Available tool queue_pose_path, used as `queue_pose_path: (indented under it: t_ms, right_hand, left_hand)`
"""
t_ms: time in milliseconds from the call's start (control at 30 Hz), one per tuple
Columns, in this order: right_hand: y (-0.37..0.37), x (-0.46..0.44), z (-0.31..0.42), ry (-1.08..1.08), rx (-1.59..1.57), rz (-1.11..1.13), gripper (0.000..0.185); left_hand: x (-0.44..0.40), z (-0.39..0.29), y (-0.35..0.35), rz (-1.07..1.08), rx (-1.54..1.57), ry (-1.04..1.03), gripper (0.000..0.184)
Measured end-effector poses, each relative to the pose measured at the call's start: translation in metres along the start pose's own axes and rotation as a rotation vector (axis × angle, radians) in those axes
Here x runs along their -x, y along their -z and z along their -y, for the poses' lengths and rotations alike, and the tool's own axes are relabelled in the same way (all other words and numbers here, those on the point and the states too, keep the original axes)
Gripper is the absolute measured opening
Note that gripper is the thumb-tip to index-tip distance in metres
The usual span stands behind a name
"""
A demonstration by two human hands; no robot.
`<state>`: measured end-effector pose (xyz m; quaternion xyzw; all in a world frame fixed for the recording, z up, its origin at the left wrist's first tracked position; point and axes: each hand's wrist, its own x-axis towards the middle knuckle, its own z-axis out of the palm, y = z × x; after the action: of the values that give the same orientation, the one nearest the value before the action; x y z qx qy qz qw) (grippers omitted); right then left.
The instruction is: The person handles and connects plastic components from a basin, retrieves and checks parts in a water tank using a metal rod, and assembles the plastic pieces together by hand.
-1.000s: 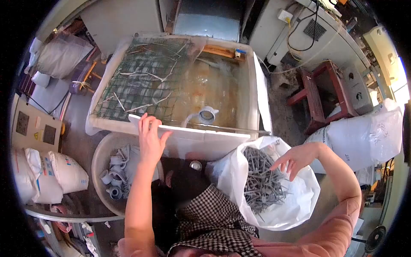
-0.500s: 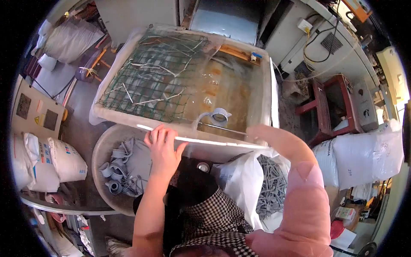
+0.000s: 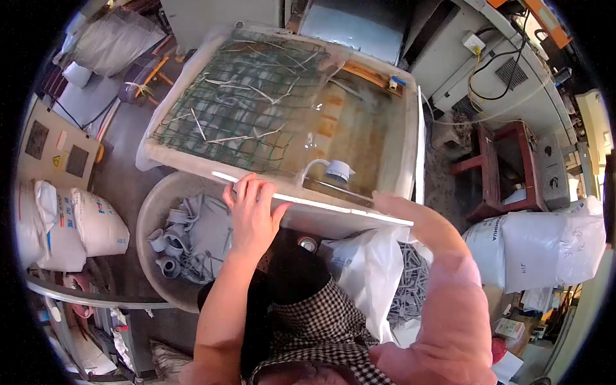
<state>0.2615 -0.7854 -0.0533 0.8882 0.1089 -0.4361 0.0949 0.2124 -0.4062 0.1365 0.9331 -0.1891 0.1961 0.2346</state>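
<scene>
Over the near side of the tank (image 3: 404, 157), the left hand (image 3: 251, 215) has its fingers spread and bent across the top edge of the white board (image 3: 321, 203), thumb set wide of them; whether any finger presses firmly, I cannot tell. Forward and to the right of those fingers, the right hand (image 3: 393, 204) is at the near end of the thin rod (image 3: 341, 190). Its fingers are blurred, so I cannot tell whether they are closed on it. Left of the right fingertips and a little beyond them, the grey fitting (image 3: 337, 171) sits tilted near the rod. Good handling here, I judge, means light, even pressure from the left fingers, so the board does not tip, and a right wrist kept clear of its edge. Any pull on the rod is best slow and along its length, since a sideways sweep could knock the fitting.
</scene>
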Motion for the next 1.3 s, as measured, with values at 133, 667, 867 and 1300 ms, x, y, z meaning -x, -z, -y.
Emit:
queue_pose_path:
  t_ms: [133,667,867,1300]
  right_hand:
    - [0.065,0.079,-0.014,-0.1,-0.107,-0.181,0.042]
    - [0.085,0.393,-0.129,-0.403,-0.431,-0.439,0.025]
    - [0.084,0.333,-0.084,-0.47,-0.236,-0.627,0.024]
    - [0.062,0.432,-0.129,-0.536,-0.47,-0.614,0.023]
  left_hand:
    - [0.001,0.003,-0.002,0.0,0.008,-0.001,0.036]
    - [0.01,0.0,-0.003,0.019,-0.048,0.008,0.035]
    - [0.013,0.006,-0.006,-0.01,-0.051,0.004,0.033]
    - [0.012,0.006,-0.007,0.0,-0.052,0.015,0.033]
